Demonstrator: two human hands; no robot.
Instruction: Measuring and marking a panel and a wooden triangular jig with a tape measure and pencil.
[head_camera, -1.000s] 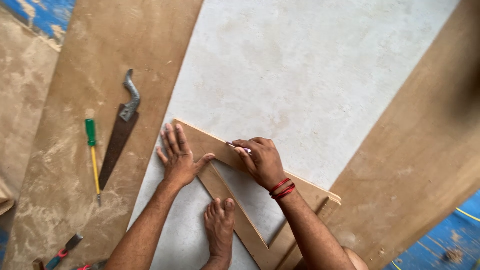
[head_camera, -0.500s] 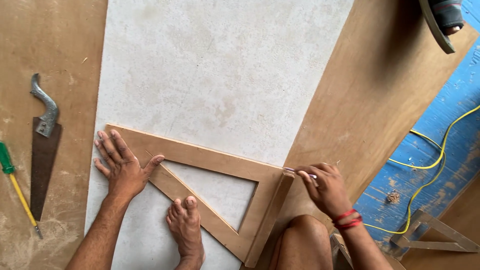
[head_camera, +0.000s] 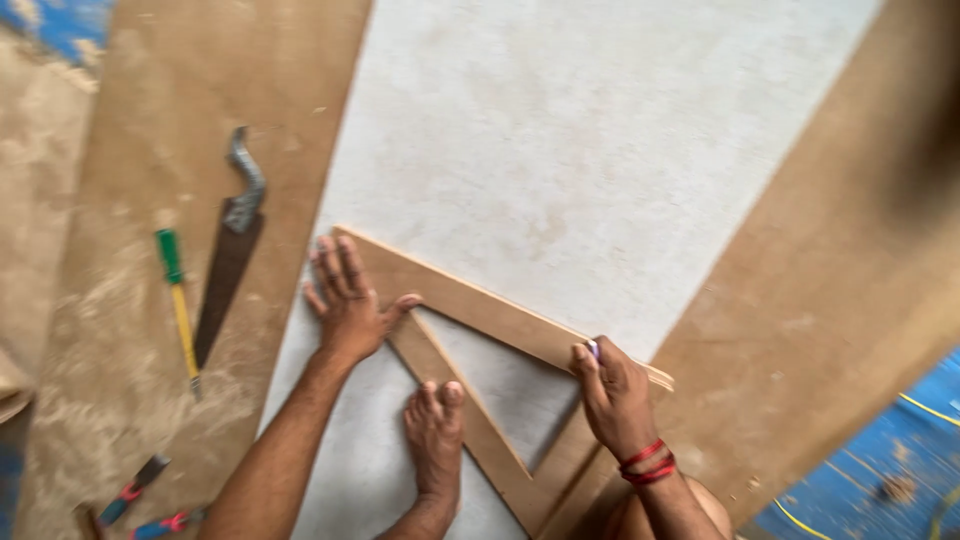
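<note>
Wooden and flat, the triangle frame is lying on a pale grey sheet that is itself resting on brown boards spread over the floor. Its long top strip is running from the far left down toward the near right, and the two hands are sitting at opposite ends of that strip. The left hand is pressing down on the left corner, fingers spread wide and flat, gripping nothing. The right hand, with a red band at the wrist, is curled closed around a small marking tool, probably a pencil, whose tip is meeting the strip's edge near the right end; so the frame is stretching away to the left of this hand, and this hand is the nearer one to that right end. A bare foot is resting between the hands, its toes against the inner slanted strip and the open middle of the triangle. Well apart on the left board, a hand saw and a green-handled screwdriver are lying side by side, with red-handled pliers nearer at the lower left.
</note>
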